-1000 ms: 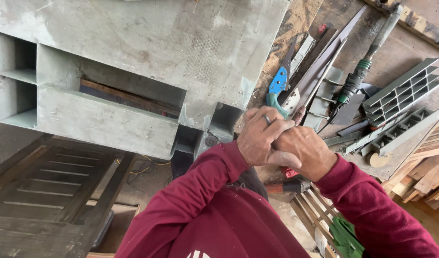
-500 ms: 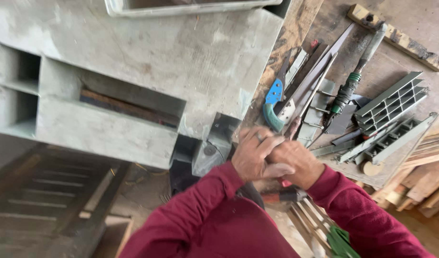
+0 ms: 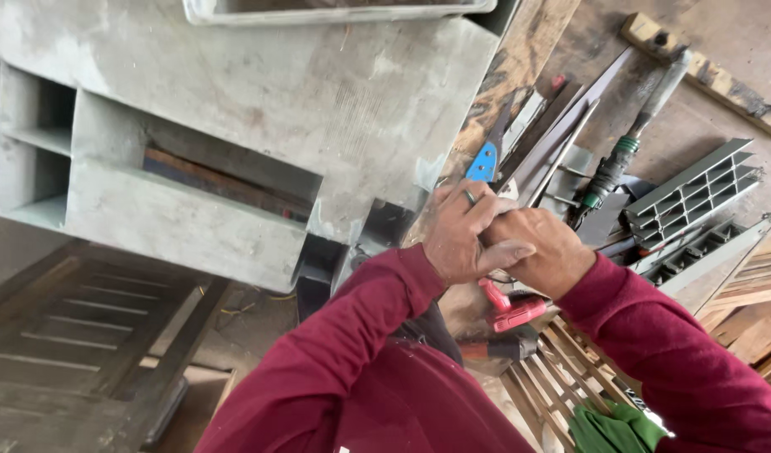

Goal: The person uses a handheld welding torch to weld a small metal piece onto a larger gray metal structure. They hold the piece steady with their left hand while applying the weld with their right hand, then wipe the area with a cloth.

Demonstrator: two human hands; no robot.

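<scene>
My left hand (image 3: 459, 236), with a ring on one finger, and my right hand (image 3: 543, 250) are pressed together at the middle of the view, over the edge of a cluttered workbench. The left fingers curl over the right hand. Whatever lies between them is hidden. Both arms are in dark red sleeves. Just below the hands lies a red power tool (image 3: 511, 307). A blue-handled saw (image 3: 486, 161) lies just above them among long metal blades.
A large grey box-like unit with open compartments (image 3: 234, 126) fills the upper left. Right of the hands lie a green-banded tool handle (image 3: 617, 161) and grey louvred vents (image 3: 691, 195). Wooden slats (image 3: 570, 369) and green gloves (image 3: 612, 429) sit at lower right, a louvred panel (image 3: 67, 335) at lower left.
My hands have stayed clasped together, and their fingers have shifted slightly. The view has tilted and swung a little, so more of the bench's far right shows.
</scene>
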